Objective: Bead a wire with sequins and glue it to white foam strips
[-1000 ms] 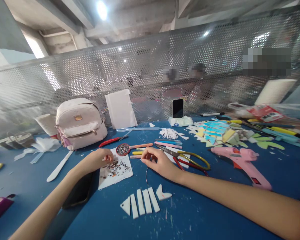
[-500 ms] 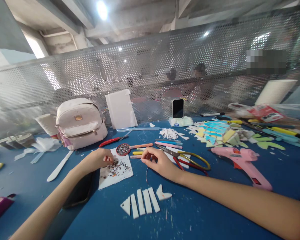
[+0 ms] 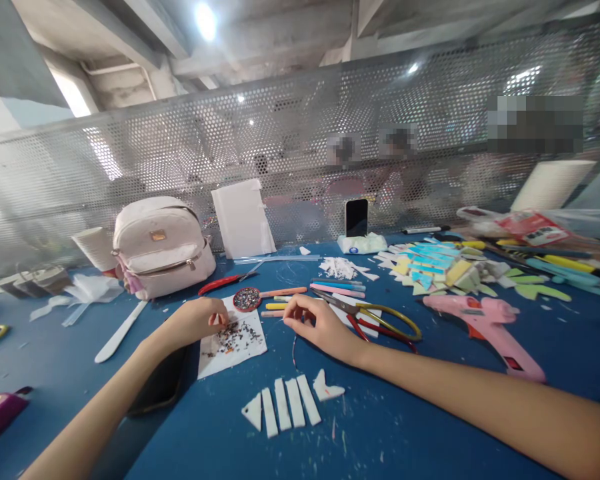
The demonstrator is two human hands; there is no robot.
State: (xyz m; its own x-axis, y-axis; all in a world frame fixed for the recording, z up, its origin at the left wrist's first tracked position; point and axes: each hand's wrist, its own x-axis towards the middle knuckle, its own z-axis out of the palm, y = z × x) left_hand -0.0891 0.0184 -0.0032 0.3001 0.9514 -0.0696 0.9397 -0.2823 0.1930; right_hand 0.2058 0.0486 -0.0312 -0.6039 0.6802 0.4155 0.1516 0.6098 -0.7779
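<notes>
My left hand [image 3: 203, 319] hovers at the upper left of a white paper sheet [image 3: 215, 360] strewn with tiny dark and coloured bits [image 3: 237, 337]. Its fingers are curled into a pinch; what they hold is too small to make out. To the right, my right hand [image 3: 315, 321] pinches a thin thread [image 3: 295, 353], whose lower part hangs down with tiny coloured pieces on it. White foam pieces [image 3: 282, 403], several strips between a pointed head and a forked tail, lie in a fish shape nearer me. A round red container [image 3: 247, 299] of similar small bits stands behind the sheet.
Scissors [image 3: 350, 307] and coloured markers [image 3: 337, 289] lie behind my right hand. A pink glue gun [image 3: 495, 327] rests at right, before a heap of foam scraps [image 3: 430, 263]. A pale backpack [image 3: 160, 247] stands at left, and a dark phone [image 3: 163, 383] lies under my left forearm.
The fingers of my left hand have shifted slightly and drawn closer together over the sheet. My right hand stays in place with the thread.
</notes>
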